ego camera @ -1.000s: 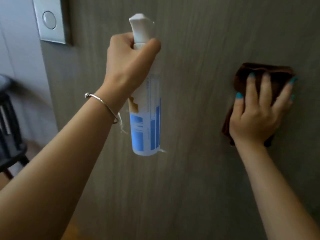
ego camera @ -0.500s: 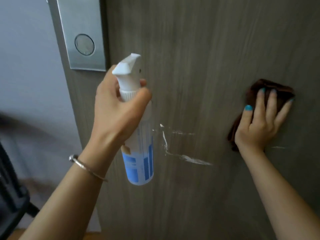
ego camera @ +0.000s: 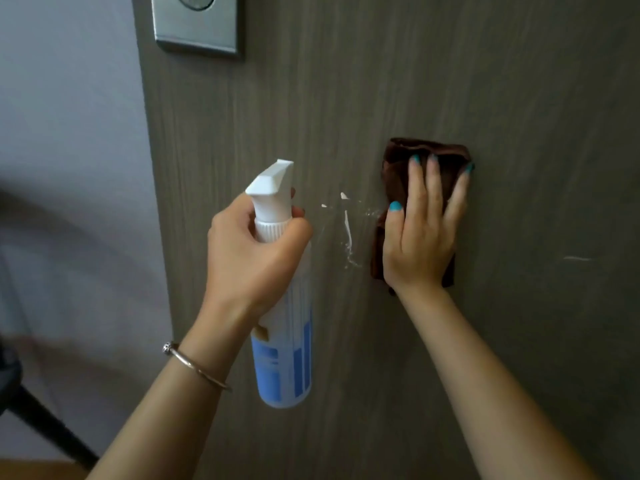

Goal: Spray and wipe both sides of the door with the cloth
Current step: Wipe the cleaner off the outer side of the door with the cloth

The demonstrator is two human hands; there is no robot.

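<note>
A grey-brown wood-grain door (ego camera: 450,81) fills most of the view. My left hand (ego camera: 252,251) grips the neck of a white spray bottle (ego camera: 284,348) with a blue label, its nozzle pointing right toward the door. White foam streaks (ego camera: 347,230) lie on the door between the bottle and the cloth. My right hand (ego camera: 420,233) presses a folded dark brown cloth (ego camera: 426,154) flat against the door with straight fingers, just right of the foam.
A brushed metal lock plate (ego camera: 195,24) sits on the door at the top left. The door's left edge (ego camera: 152,202) borders a pale wall. A dark chair leg (ego camera: 45,420) shows at the lower left. A small white streak (ego camera: 576,258) marks the door at the right.
Foam appeared on the door after the first frame. My right hand slid the cloth left over part of it, up to the remaining streak. The bottle dropped lower in view.
</note>
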